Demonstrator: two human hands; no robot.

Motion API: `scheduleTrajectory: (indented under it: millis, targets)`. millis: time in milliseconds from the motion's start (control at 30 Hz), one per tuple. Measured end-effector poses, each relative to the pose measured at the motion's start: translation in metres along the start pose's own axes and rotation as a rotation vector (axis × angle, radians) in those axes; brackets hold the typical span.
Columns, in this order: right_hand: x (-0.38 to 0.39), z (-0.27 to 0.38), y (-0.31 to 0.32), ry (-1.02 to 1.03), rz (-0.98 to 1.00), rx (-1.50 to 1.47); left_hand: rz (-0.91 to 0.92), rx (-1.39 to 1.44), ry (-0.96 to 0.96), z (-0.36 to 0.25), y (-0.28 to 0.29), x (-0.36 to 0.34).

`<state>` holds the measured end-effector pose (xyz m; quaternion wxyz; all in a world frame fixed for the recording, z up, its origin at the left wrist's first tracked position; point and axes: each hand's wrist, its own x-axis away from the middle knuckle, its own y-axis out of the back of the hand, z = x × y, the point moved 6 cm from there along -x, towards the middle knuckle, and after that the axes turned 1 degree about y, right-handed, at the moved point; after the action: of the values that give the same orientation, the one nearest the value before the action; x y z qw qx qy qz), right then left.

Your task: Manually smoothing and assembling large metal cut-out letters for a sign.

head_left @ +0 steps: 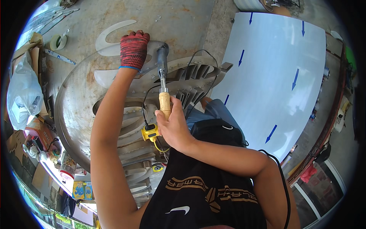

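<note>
My left hand point(134, 50), in a red and black knit glove, has its fingers curled over a curved flat metal piece point(154, 46). What lies under its fingers is partly hidden. My bare right hand point(174, 125) wraps round the wooden handle of what looks like a large soldering iron point(162, 68). The iron's thick dark barrel points away from me, its far end at the metal piece beside the glove. Below both hands lies a large round metal sheet point(74, 99) bearing upright bent strips point(186, 96). A yellow plug connector point(150, 132) with cords sits by my right hand.
On the right stands a glossy white panel point(267, 76) with blue arrows. A tape roll point(58, 42), a plastic bag point(23, 93) and small boxes point(82, 190) crowd the left. A black cord point(216, 61) loops over the strips. Another curved metal cutout point(105, 40) lies beyond the glove.
</note>
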<state>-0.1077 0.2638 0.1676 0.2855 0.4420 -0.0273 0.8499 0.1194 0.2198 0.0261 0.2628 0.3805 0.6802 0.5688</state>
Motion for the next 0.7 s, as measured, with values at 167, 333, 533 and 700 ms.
scheduleTrajectory:
  millis: [167,333,533,700]
  targets:
    - [0.0,-0.003,-0.002,0.004,-0.043,0.033,0.005,-0.01,-0.003,0.002,-0.006,0.002]
    - [-0.001,-0.002,0.0,0.009,-0.052,0.031,0.018,-0.002,0.0,-0.001,0.0,0.0]
    - [-0.006,-0.001,-0.01,-0.09,-0.02,-0.121,0.007,-0.035,0.005,0.001,-0.003,0.001]
    - [-0.002,0.007,-0.025,-0.299,0.07,-0.375,0.015,-0.028,0.008,0.001,-0.005,0.001]
